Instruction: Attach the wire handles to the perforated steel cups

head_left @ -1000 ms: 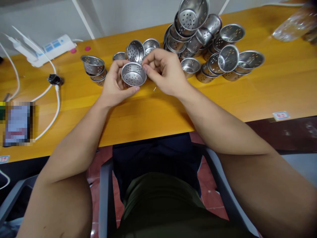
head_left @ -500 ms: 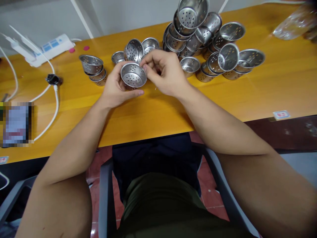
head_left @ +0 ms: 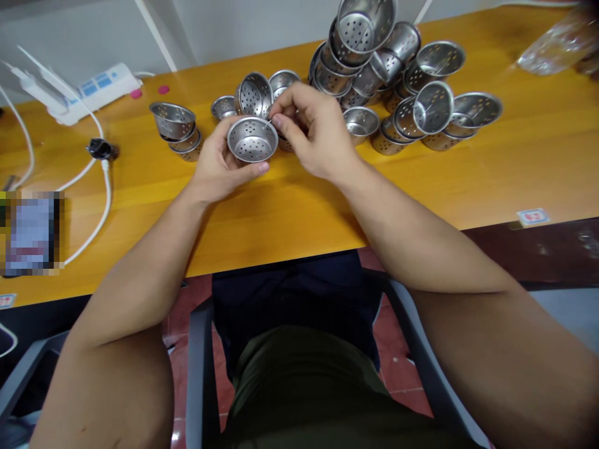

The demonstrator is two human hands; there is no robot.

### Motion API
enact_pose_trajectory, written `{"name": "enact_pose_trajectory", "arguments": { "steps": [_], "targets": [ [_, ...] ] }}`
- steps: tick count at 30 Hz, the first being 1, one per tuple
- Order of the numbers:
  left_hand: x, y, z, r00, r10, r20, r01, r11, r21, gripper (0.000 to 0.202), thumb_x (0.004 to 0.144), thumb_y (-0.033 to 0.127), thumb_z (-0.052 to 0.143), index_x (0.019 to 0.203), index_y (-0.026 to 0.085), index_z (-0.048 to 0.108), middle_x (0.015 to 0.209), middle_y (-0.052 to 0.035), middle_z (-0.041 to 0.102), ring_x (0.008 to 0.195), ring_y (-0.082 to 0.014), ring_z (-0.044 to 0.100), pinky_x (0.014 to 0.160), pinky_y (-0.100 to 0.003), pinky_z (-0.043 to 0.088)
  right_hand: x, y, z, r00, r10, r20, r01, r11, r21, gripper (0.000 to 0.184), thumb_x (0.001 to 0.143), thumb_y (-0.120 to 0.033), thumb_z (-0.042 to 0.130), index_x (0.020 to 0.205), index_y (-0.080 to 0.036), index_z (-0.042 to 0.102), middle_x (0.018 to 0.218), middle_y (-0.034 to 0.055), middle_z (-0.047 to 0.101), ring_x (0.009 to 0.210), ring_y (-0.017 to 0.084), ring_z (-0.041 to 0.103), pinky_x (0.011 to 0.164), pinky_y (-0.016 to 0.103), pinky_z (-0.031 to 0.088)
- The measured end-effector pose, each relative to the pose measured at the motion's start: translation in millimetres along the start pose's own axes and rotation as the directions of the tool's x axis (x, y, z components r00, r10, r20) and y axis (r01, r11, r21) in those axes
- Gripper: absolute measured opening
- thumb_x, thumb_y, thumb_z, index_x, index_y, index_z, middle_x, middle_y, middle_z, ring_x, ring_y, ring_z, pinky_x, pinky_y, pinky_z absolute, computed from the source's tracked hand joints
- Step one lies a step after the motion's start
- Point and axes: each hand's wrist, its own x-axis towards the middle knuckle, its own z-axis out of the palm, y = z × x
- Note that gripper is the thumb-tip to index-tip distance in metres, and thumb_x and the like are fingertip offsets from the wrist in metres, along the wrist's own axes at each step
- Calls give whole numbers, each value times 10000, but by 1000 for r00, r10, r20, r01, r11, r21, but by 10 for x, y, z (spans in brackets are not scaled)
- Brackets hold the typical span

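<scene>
My left hand (head_left: 219, 163) is closed around a small perforated metal cup (head_left: 253, 142), its open mouth tilted toward me, thumb along the near side. Close to the cup's right rim, my right hand (head_left: 316, 128) is in a pinch. A thin line shows by its fingertips at the rim, too fine to identify. Just behind the held cup stand more perforated cups (head_left: 254, 95), one tipped toward me. Part of another cup shows below the right fingers.
At left stands a short stack of cups (head_left: 176, 128). A large heap of perforated cups (head_left: 362, 68) lies at the back right. A white power strip (head_left: 98, 90), cables, a blurred phone (head_left: 32, 234) and a clear plastic bag (head_left: 556, 47) are on the wooden table (head_left: 290, 218).
My right hand has shifted slightly up and right at the rim. The left thumb has come up closer to the cup, which is held in nearly the same place.
</scene>
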Motion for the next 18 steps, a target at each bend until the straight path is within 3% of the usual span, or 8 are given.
{"name": "enact_pose_trajectory", "arguments": {
  "steps": [5,11,14,18],
  "targets": [
    [-8,-144,-46,998,50,-29,-50,999,21,1232,598,837,1295,1580,337,743,1522,-154,814,1433,-503,824,1243,-703,741,6,96,-3,1000,0,23,1,1000,-5,486,1212,-815,812,1071,-363,699,997,67,760,914,316,609,860,518,521],
    [-26,-133,-36,998,43,-43,-38,993,110,1123,725,763,1272,1590,307,720,1533,-173,770,1584,-539,763,1360,-716,673,-70,66,14,994,61,92,-55,996,-74,303,1250,-595,882,1133,-334,781,991,52,806,942,346,762,900,492,629],
    [-18,-107,-37,996,61,-60,-54,992,113,1179,721,812,1272,1632,339,691,1606,-172,767,1575,-524,779,1346,-707,695,-69,77,-6,992,75,101,-67,994,-85,320,1224,-619,935,1127,-337,819,1001,55,850,962,363,799,920,501,647],
    [-13,-54,-61,994,71,-79,-63,992,107,1269,722,988,1224,1662,382,625,1628,-128,793,1519,-460,807,1309,-674,718,-31,125,-9,998,25,54,-22,999,-43,345,1202,-671,853,1092,-344,877,1031,57,898,916,333,782,930,528,636]
  ]
}}
